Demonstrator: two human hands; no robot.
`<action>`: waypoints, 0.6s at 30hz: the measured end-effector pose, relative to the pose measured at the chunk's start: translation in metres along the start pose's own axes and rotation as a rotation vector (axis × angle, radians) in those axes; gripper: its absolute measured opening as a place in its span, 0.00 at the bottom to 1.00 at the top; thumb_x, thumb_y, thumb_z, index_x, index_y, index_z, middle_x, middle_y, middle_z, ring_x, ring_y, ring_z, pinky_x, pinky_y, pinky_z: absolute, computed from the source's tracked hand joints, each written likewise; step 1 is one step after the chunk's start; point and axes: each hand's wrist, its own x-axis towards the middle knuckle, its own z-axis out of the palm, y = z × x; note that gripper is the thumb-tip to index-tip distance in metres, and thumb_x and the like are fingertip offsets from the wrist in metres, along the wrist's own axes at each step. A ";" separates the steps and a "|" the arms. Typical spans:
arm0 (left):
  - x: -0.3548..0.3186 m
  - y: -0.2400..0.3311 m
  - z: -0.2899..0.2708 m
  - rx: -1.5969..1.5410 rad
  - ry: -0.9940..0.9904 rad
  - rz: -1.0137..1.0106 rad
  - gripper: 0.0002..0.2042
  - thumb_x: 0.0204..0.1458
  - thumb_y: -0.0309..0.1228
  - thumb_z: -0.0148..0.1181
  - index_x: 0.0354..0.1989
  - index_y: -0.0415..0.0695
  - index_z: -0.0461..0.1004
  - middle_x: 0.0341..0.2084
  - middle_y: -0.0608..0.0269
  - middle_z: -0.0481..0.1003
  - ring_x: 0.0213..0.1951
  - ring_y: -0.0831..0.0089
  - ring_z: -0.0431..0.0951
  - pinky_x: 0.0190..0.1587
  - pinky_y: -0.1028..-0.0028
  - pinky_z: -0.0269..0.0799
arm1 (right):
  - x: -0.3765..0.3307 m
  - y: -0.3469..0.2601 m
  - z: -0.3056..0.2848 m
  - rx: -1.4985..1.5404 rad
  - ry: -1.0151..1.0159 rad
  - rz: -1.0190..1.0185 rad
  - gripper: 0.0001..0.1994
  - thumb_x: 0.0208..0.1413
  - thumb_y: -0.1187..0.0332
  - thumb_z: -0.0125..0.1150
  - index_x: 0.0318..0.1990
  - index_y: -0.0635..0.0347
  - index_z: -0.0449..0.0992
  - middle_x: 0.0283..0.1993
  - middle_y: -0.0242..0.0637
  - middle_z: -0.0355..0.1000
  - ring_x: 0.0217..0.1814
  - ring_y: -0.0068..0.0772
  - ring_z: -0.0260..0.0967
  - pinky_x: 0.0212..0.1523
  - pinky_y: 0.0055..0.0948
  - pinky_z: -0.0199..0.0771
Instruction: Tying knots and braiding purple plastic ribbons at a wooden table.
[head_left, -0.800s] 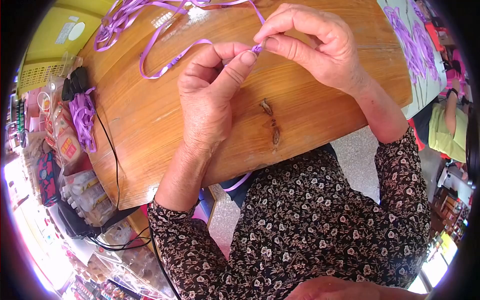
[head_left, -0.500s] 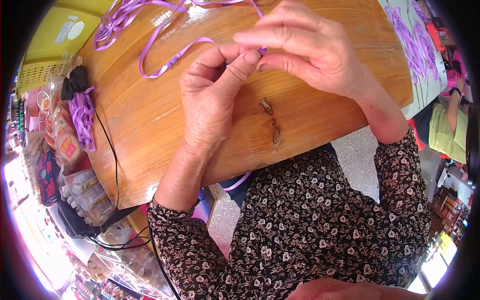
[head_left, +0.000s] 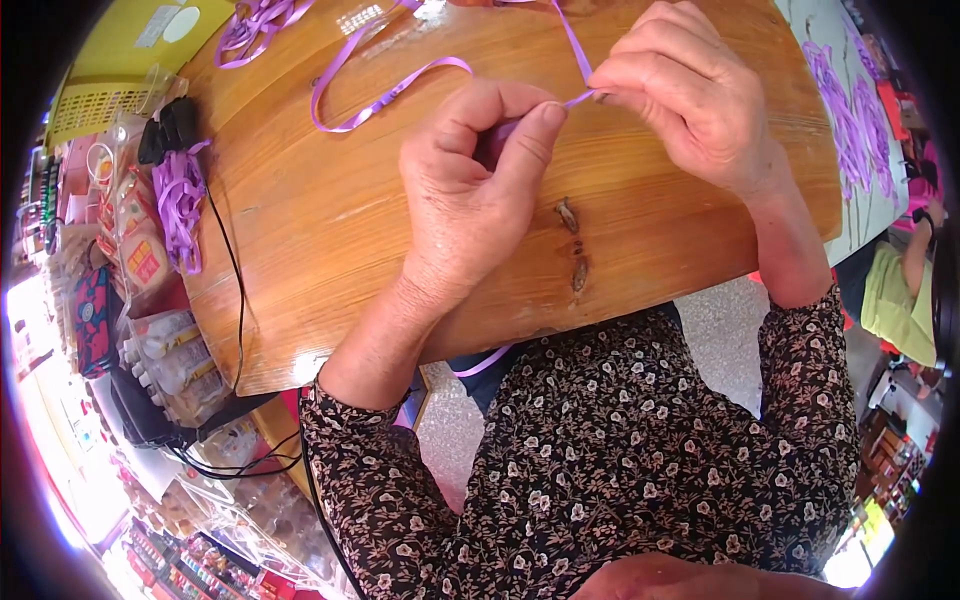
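Over the wooden table, my left hand (head_left: 475, 175) pinches a narrow purple ribbon (head_left: 576, 50) between thumb and curled forefinger. A short taut stretch of it runs to my right hand (head_left: 690, 95), whose thumb and fingertips are pressed together on it. From my right fingertips the ribbon rises toward the table's far side. A loop of purple ribbon (head_left: 340, 122) with printed marks lies on the table left of my left hand. What sits inside my left palm is mostly hidden by the fingers.
The wooden table (head_left: 330, 240) has a black cable (head_left: 232, 260) along its left side. Purple ribbon bundles (head_left: 180, 200) hang at the left edge, and others (head_left: 850, 120) lie on a white table at right. A yellow basket (head_left: 100, 115) stands far left. Another person (head_left: 900, 290) is at far right.
My hands have moved apart, the right one further right, drawing a short length of ribbon taut between them. The right hand's fingers have closed onto the ribbon. The view has shifted slightly.
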 end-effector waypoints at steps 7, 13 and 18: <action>0.006 -0.017 -0.003 0.092 -0.085 0.084 0.04 0.49 0.25 0.60 0.30 0.37 0.74 0.19 0.68 0.66 0.22 0.81 0.63 0.25 0.81 0.60 | 0.003 0.004 -0.012 0.027 0.116 0.126 0.05 0.41 0.81 0.60 0.26 0.61 0.74 0.27 0.36 0.68 0.29 0.33 0.65 0.32 0.26 0.62; 0.027 -0.013 -0.023 0.404 0.102 0.327 0.04 0.48 0.24 0.60 0.29 0.37 0.74 0.20 0.67 0.66 0.23 0.80 0.63 0.26 0.80 0.60 | -0.019 0.051 -0.025 0.532 0.586 0.368 0.05 0.53 0.80 0.48 0.31 0.63 0.71 0.31 0.32 0.67 0.34 0.22 0.63 0.36 0.21 0.63; 0.041 -0.010 -0.032 0.313 0.246 0.292 0.02 0.49 0.23 0.59 0.28 0.37 0.74 0.19 0.70 0.64 0.22 0.82 0.61 0.25 0.83 0.57 | -0.026 0.078 -0.058 1.234 0.685 0.195 0.03 0.55 0.76 0.51 0.35 0.63 0.70 0.32 0.30 0.67 0.35 0.21 0.64 0.38 0.21 0.64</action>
